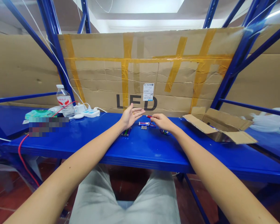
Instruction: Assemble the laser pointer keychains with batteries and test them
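My left hand is open above the blue table, its fingers stretched toward the right and a ring on one of them. Pinched in my right hand is a small red tube, its end pointing left toward my left fingertips; the two do not touch. Below and between the hands lie several purple and silver tubes. Small silver button cells sit in a group just in front of them. Green and dark tubes lie under my left wrist, partly hidden. Small dark green items lie beneath my right hand, too small to make out.
An open cardboard box stands at the right on the blue table. At the left are a water bottle, a white power strip and a green packet. A large cardboard sheet stands behind, between blue posts.
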### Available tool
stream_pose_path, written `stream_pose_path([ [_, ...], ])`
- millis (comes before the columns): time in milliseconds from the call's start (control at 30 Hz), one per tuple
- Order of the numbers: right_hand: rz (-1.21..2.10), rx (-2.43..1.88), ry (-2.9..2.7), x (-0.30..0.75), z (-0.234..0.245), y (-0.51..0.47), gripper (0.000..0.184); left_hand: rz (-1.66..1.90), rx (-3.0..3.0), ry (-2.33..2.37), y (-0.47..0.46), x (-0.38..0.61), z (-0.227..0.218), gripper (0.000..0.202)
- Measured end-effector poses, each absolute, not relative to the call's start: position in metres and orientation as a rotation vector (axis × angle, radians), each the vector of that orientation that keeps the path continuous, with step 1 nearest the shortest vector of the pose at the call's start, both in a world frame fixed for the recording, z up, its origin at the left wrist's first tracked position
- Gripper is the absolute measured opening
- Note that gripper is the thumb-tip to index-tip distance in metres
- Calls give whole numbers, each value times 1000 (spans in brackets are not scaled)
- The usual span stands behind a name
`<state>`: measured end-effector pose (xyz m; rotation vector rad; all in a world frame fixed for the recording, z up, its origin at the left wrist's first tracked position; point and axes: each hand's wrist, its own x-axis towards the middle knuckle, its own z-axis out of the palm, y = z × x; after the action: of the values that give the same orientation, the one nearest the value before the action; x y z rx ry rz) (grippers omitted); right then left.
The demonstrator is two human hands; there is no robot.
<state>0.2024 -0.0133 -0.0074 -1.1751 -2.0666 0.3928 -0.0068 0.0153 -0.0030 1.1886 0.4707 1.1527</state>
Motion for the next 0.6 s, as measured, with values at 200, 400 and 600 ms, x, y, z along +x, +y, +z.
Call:
stream_pose_path([
  [200, 395, -1194, -2065, 203, -7, -13, 32, 1137, 1196, 458, 16, -8, -3, 62],
  [400, 362, -1192, -2079, 203, -7, -13, 32, 1119, 1223, 430, 18, -9, -4, 62],
  [600, 350, -1185, -2078, 203, -7, -14, 32, 1095, 1170, 433, 14, -8, -1, 60],
])
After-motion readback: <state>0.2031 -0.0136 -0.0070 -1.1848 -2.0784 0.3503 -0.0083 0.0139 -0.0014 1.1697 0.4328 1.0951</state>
